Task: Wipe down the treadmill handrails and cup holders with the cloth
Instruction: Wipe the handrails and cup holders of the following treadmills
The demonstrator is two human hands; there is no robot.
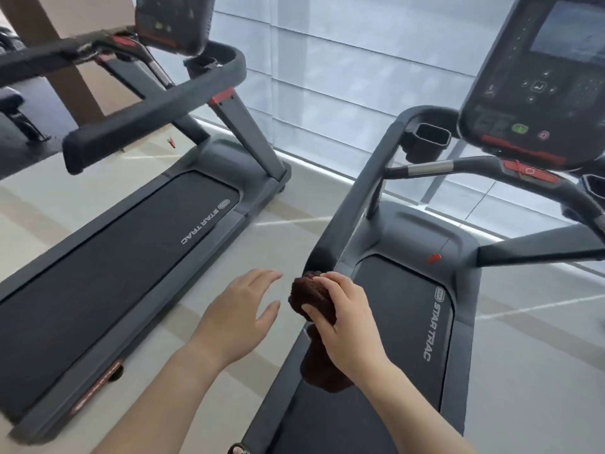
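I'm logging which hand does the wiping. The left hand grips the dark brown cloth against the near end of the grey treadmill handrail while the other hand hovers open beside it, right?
Not quite: the head view shows the right hand gripping the dark brown cloth against the near end of the grey treadmill handrail. The left hand hovers open beside it.

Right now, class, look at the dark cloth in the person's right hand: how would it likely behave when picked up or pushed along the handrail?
The cloth is probably floppy: it bunches under the right hand and a tail hangs limp below. It looks light, held in one loose grip. Pressed on the handrail, it would likely mould round the bar rather than slide stiffly.
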